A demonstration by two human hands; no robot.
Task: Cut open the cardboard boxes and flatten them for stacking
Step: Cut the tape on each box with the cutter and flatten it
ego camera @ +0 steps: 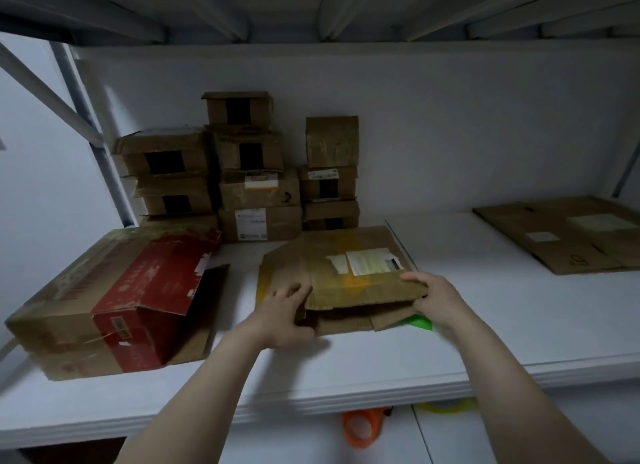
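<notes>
Lying opened at 9 o'clock on the shelf [346, 366], the red box [114, 307] awaits flattening. Left hand [287, 311] grips the centre half-collapsed box [346, 276] at its 8 o'clock corner, and right hand [433, 297] pinches its 4 o'clock edge, probably to press it flat. Flattened sheet [568, 235] at 2 o'clock starts the stack.

Mid-shelf lies a half-flattened brown box [346, 283], white labels on top, near end gaping; left hand [280, 318] and right hand [436, 301] grip its near corners; big red-printed box [114, 301] lies at left, flaps open; stack of small brown boxes [249, 172] against back wall; flattened cardboard [568, 235] lies flat far right
</notes>
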